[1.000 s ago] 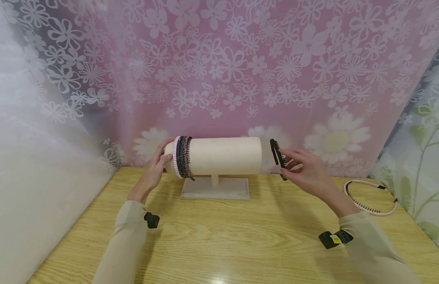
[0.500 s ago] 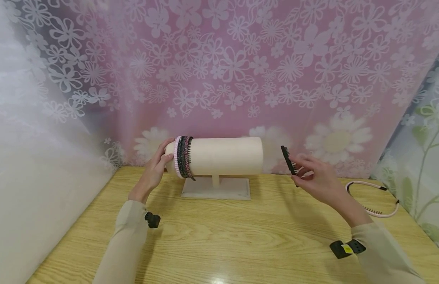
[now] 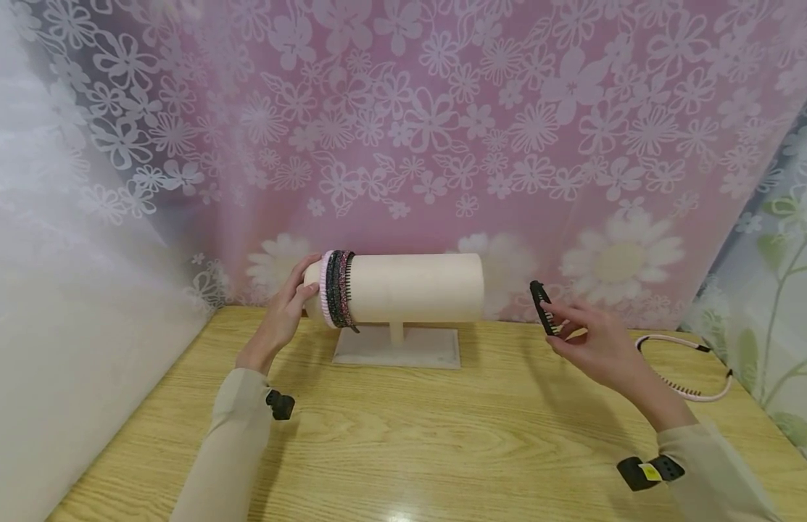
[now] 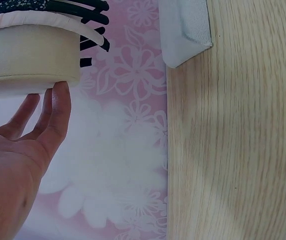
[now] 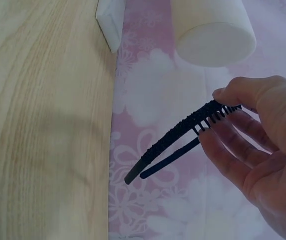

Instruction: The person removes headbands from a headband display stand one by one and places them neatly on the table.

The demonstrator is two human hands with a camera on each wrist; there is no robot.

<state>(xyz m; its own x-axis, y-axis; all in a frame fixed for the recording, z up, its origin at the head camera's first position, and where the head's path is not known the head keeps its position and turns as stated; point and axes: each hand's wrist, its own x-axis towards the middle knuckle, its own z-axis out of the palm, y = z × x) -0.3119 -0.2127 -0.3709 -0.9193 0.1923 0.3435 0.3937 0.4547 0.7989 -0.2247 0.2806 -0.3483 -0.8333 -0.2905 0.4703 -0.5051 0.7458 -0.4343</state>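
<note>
A cream padded cylinder on a T-shaped headband stand (image 3: 416, 288) lies across the middle in the head view. At its left end, my left hand (image 3: 277, 319) grips the cylinder, thumb in front; fingertips meet its end edge in the left wrist view. Next to that hand, a pale pink headband (image 3: 323, 290) and several dark glittery headbands (image 3: 338, 288) sit round the cylinder. My right hand (image 3: 595, 341) pinches a black toothed headband (image 5: 175, 132) between thumb and fingers, in the air to the right of the stand. Its two ends point away from the hand.
A pink headband with teeth (image 3: 687, 397) lies on the wooden table (image 3: 403, 435) at the right. The stand's flat pale base (image 3: 436, 351) rests near the table's back edge. A pink floral curtain (image 3: 403, 145) hangs behind, with pale sheets on both sides.
My right hand has moved right and slightly down with the black headband, away from the cylinder's end, and the headband has turned. My left hand stays on the stand.
</note>
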